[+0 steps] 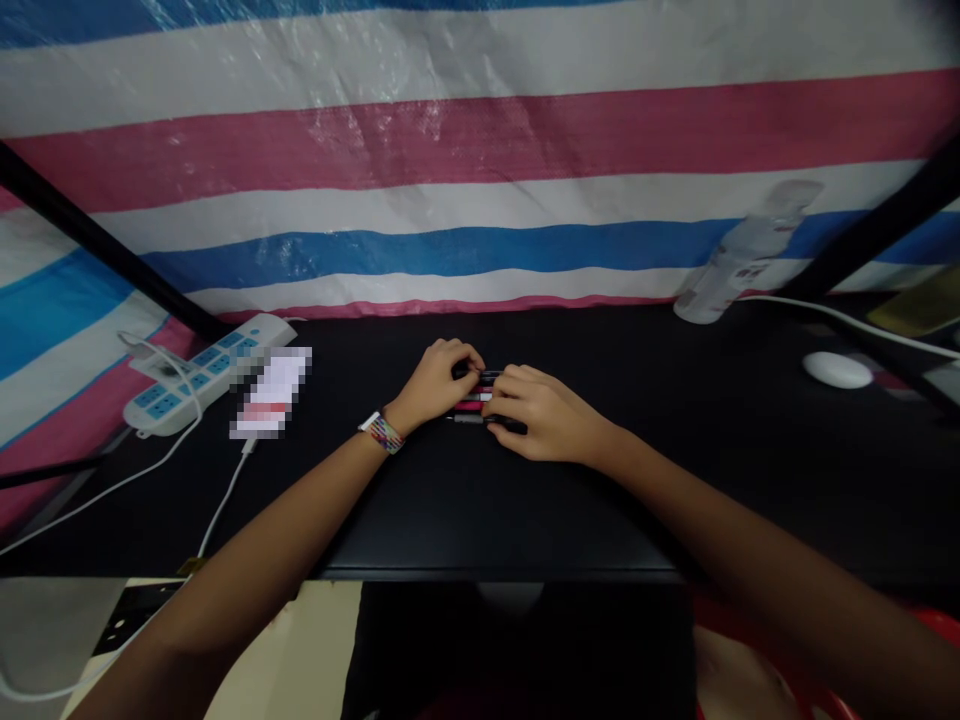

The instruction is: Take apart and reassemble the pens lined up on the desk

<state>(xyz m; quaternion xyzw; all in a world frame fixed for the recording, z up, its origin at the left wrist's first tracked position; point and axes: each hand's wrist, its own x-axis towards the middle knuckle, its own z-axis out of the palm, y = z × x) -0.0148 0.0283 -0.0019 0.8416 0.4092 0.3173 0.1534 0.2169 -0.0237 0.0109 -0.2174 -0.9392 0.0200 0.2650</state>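
Several slim pens (470, 406), black, pink and grey, lie side by side on the black table (480, 520) between my hands. My left hand (439, 382), with a patterned band on its wrist, has its thumb and forefinger curled at the upper left end of the pens. My right hand (545, 412) rests at their right ends, fingers bent over them, with a black pen under the fingertips. Both hands partly cover the pens, and the exact grip of the left fingers is too small to make out.
At the left are a white power strip (214, 372) with a plugged-in charger and a blurred phone (271, 393) on a white cable. A clear bottle (742, 258) and a white mouse (837, 370) stand at the right. Striped sheeting (450, 145) hangs behind.
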